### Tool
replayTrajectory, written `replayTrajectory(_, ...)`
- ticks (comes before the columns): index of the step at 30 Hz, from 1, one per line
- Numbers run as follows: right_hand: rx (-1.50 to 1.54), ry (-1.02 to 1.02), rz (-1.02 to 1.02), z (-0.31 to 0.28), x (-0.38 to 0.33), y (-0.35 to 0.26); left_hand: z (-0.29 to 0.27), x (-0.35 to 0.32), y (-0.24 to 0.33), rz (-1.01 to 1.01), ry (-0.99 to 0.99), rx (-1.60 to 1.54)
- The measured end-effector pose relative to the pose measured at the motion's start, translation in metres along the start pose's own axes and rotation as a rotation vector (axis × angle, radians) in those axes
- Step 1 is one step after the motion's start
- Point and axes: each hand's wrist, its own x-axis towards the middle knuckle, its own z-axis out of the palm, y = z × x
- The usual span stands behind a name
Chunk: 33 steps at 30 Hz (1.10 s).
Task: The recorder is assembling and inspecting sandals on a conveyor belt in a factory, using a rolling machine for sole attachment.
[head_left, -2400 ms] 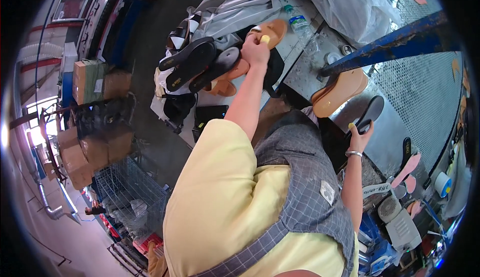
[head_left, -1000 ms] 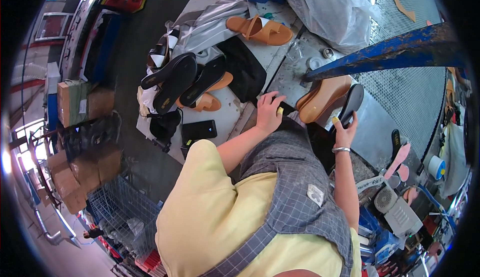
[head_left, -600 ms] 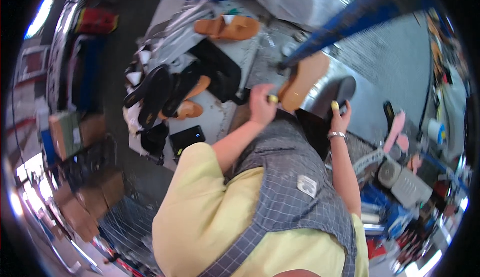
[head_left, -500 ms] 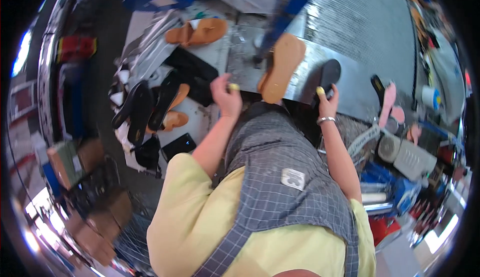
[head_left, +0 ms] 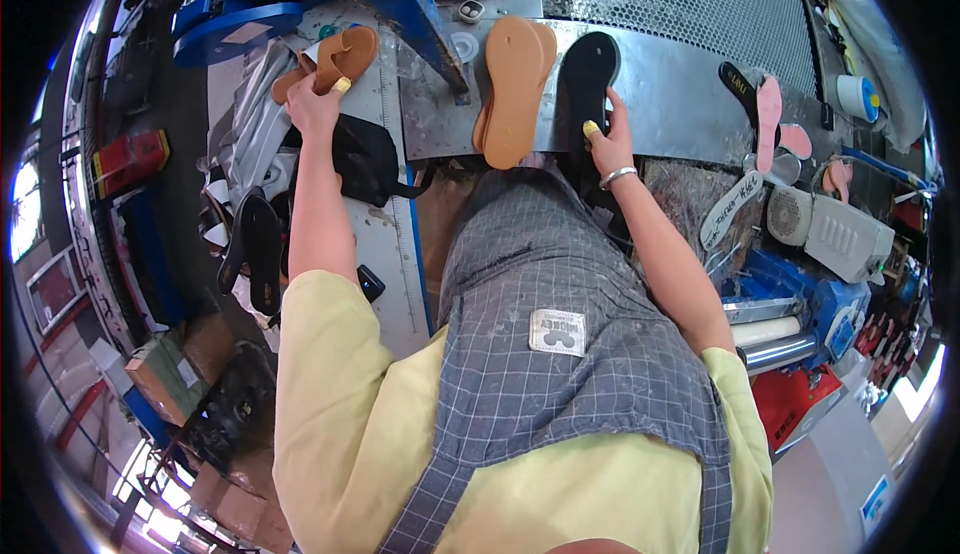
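My left hand (head_left: 316, 109) has its fingers closed on the near side of a brown sandal (head_left: 355, 54) at the left of the bench, its yellow-tipped thumb against the sandal. On the metal plate in front of me, my right hand (head_left: 612, 144) grips the near end of a black shoe sole (head_left: 588, 74), thumb on top and fingers along the right edge. Between the hands lie tan soles (head_left: 515, 94), partly overlapping. A black cloth-like piece (head_left: 365, 159) rests beside my left wrist, and black sandals (head_left: 258, 254) lie left of that forearm.
A blue metal bar (head_left: 400, 14) slants above the bench, left of the tan soles. Pink insoles (head_left: 768, 124) and a black insole (head_left: 740, 89) sit at the right. Beyond the metal plate (head_left: 680, 114) stretches a perforated surface (head_left: 690, 14). A grey motor-like unit (head_left: 845, 234) stands lower right.
My left hand has reached forward and left from near my lap and taken hold of the brown sandal. My right hand keeps its grip on the black sole. The view has shifted.
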Motion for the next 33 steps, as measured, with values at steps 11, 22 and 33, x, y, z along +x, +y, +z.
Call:
replayTrajectory(11,-0.12,-0.092,-0.08,-0.001,0.016,0.025,-0.048,-0.065,0.044,0.112,0.247,-0.256)
replayTrajectory(22,-0.405,0.09,-0.237,0.013,-0.025,-0.031,0.011,-0.12,0.071,0.038,0.259,-0.119)
replayTrajectory(33,0.155,-0.469,-1.042,-0.089,-0.173,-0.252,0.014,-0.081,0.018,0.34,-0.149,0.631)
